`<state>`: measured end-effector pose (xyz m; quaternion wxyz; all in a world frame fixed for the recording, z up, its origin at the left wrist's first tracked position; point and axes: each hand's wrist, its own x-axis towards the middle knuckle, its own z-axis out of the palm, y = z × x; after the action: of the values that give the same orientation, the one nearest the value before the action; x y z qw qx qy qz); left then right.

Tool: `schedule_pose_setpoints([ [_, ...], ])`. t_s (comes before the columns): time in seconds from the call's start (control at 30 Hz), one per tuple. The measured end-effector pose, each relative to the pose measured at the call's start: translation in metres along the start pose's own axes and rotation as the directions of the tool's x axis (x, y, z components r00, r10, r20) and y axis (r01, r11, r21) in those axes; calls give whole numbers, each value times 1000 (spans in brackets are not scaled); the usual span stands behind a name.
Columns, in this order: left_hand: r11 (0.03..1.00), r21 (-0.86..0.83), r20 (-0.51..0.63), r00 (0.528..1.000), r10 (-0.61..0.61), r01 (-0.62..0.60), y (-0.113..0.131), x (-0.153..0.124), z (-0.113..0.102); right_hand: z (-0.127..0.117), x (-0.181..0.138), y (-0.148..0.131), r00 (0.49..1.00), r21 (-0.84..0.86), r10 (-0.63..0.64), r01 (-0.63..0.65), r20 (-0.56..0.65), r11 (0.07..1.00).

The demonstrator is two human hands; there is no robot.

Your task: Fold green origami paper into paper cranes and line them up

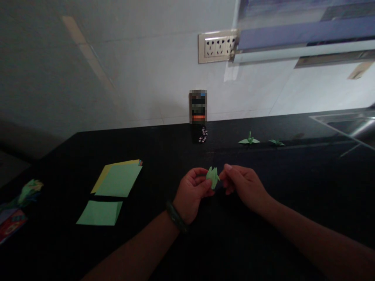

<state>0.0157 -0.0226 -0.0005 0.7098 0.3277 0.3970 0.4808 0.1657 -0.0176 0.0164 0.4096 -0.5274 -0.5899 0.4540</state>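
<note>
A small, partly folded piece of green paper [213, 176] is held between both hands above the black countertop [263, 218]. My left hand [191, 195], with a dark band on the wrist, pinches its left side with thumb and fingers. My right hand [244, 186] pinches its right side, fingers curled. Both hands hover near the middle of the counter.
A stack of green and yellow paper sheets [118, 178] and a folded green sheet [100, 213] lie to the left. Two finished green paper cranes [249, 139] [276, 143] sit at the back right. A phone [198, 106] leans on the wall. A sink [351, 125] is far right; coloured items [20, 203] far left.
</note>
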Motion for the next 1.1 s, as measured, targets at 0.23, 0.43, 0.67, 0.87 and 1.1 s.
schedule_pose_setpoints([
  [0.23,999,39,16,1000,24,-25,-1,1,0,-4,5,9,981,282,56,-107,184,954],
  [0.43,994,62,-34,995,92,-89,0,3,-2,-1,3,12,965,313,66,-147,255,938],
  [0.67,986,159,10,998,57,-58,1,2,-3,-1,2,7,964,228,84,-143,251,963],
  [0.87,989,143,32,998,-51,46,0,1,-3,-1,0,8,991,161,27,-48,131,986],
  [1.1,941,319,124,989,79,-115,9,-1,-3,-1,-2,3,935,198,44,-121,353,973],
])
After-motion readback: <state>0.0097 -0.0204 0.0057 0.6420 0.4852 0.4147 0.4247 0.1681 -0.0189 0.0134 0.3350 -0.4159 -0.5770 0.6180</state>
